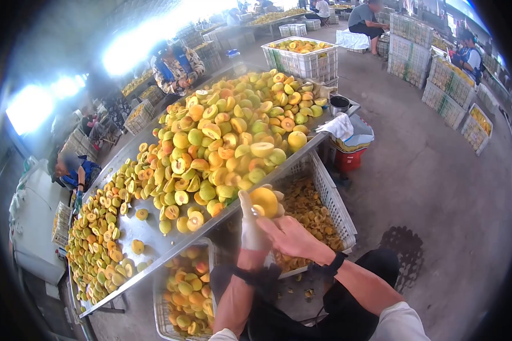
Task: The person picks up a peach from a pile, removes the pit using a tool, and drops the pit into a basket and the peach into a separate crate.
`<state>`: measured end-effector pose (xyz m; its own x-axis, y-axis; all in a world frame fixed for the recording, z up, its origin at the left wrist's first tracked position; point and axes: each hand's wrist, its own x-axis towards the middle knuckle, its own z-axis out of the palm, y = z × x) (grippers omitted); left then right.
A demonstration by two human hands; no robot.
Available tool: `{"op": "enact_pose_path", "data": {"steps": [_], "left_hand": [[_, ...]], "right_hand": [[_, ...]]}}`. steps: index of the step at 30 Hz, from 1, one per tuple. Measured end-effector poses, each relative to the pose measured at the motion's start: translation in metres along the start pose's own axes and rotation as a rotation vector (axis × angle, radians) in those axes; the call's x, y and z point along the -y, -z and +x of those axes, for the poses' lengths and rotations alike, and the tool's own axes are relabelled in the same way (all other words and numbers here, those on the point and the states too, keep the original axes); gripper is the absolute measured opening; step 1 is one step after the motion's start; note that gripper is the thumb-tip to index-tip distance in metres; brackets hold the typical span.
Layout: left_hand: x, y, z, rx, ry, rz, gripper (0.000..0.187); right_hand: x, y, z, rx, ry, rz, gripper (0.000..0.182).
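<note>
My left hand (254,227), in a pale glove, is closed around a yellow peach half (264,201), its smooth face turned up. My right hand (294,235) is closed, with its fingers pointing at the lower edge of that peach half. A small shiny spot shows by the right fingertips; what the fingers hold there is hidden. Both hands are just off the near edge of a metal table (148,230). On the table lies a big heap of halved peaches (210,142), cut faces showing on many.
Below my hands stands a white crate of peach scraps (304,219). To its left is a crate of peach halves (188,295). A metal cup (339,104) and white cloth (340,126) sit at the table's right corner. Other people and stacked crates (409,48) are farther off.
</note>
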<state>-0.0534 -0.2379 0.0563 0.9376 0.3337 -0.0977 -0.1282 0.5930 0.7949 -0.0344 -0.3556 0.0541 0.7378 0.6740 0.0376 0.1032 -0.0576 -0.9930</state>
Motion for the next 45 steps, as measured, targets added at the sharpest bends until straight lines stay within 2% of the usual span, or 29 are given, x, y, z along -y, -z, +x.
{"op": "enact_pose_path", "data": {"steps": [1, 2, 3, 5, 6, 10, 12, 13, 14, 16, 18, 22, 24, 25, 26, 30, 36, 39, 41, 42, 44, 45], "left_hand": [[0.001, -0.002, -0.001, -0.034, 0.023, -0.063, 0.069], [0.0, -0.002, -0.001, -0.066, 0.042, -0.121, 0.069], [-0.002, 0.001, 0.001, -0.064, 0.031, -0.116, 0.069], [-0.011, 0.012, -0.001, 0.003, 0.045, -0.328, 0.065], [-0.017, 0.02, -0.006, -0.01, 0.03, -0.323, 0.065], [-0.047, 0.039, -0.033, 0.033, -0.034, -0.39, 0.061], [-0.062, 0.054, -0.047, 0.04, -0.026, -0.476, 0.061], [-0.071, 0.052, -0.055, -0.092, -0.094, -0.37, 0.063], [-0.078, 0.057, -0.064, -0.131, -0.118, -0.385, 0.063], [-0.092, 0.076, -0.082, -0.279, -0.203, -0.08, 0.065], [-0.094, 0.107, -0.095, -0.282, -0.149, -0.2, 0.063], [-0.08, 0.134, -0.138, -0.416, -0.125, -0.258, 0.059], [-0.068, 0.146, -0.157, -0.458, -0.127, -0.281, 0.057], [-0.061, 0.157, -0.165, -0.445, -0.122, -0.43, 0.057], [-0.052, 0.169, -0.174, -0.432, -0.117, -0.577, 0.056], [-0.034, 0.198, -0.2, -0.427, -0.125, -0.654, 0.056], [-0.038, 0.191, -0.222, -0.603, -0.166, -0.599, 0.052], [-0.03, 0.2, -0.239, -0.564, -0.182, -0.602, 0.051], [-0.019, 0.221, -0.25, -0.478, -0.183, -0.731, 0.051], [-0.022, 0.219, -0.257, -0.475, -0.184, -0.731, 0.051], [-0.028, 0.214, -0.272, -0.595, -0.18, -0.643, 0.052], [-0.016, 0.229, -0.281, -0.628, -0.171, -0.634, 0.055]], "right_hand": [[-0.003, -0.001, 0.0, 0.0, 0.0, 0.005, 0.053], [-0.005, -0.003, 0.001, -0.029, 0.08, -0.165, 0.045], [-0.003, -0.004, 0.004, -0.057, 0.167, -0.341, 0.04], [0.002, -0.013, 0.006, -0.045, 0.218, -0.42, 0.034], [0.005, -0.02, 0.008, -0.037, 0.265, -0.505, 0.029], [0.038, -0.035, 0.005, 0.079, 0.318, -0.63, 0.028], [0.043, -0.047, 0.006, 0.17, 0.373, -0.803, 0.032], [0.041, -0.057, 0.006, 0.145, 0.355, -0.788, 0.039], [0.039, -0.068, 0.004, 0.194, 0.364, -0.783, 0.039], [0.034, -0.084, 0.005, 0.045, 0.567, -0.841, 0.041], [0.037, -0.097, 0.005, 0.133, 0.585, -0.772, 0.042], [0.032, -0.135, -0.001, 0.191, 0.58, -0.91, 0.041], [0.026, -0.153, -0.007, 0.288, 0.705, -1.027, 0.041], [0.024, -0.161, -0.009, 0.318, 0.763, -1.044, 0.04], [0.022, -0.168, -0.012, 0.353, 0.769, -1.03, 0.04], [0.023, -0.187, -0.022, 0.496, 0.842, -1.087, 0.041], [0.022, -0.205, -0.03, 0.611, 0.835, -1.111, 0.044], [0.013, -0.215, -0.041, 0.654, 0.806, -1.102, 0.045], [0.015, -0.224, -0.05, 0.704, 0.722, -1.065, 0.047], [0.013, -0.227, -0.054, 0.702, 0.724, -1.067, 0.047], [0.002, -0.235, -0.061, 0.637, 0.869, -0.991, 0.055], [-0.002, -0.239, -0.064, 0.66, 0.846, -0.965, 0.05]]}}
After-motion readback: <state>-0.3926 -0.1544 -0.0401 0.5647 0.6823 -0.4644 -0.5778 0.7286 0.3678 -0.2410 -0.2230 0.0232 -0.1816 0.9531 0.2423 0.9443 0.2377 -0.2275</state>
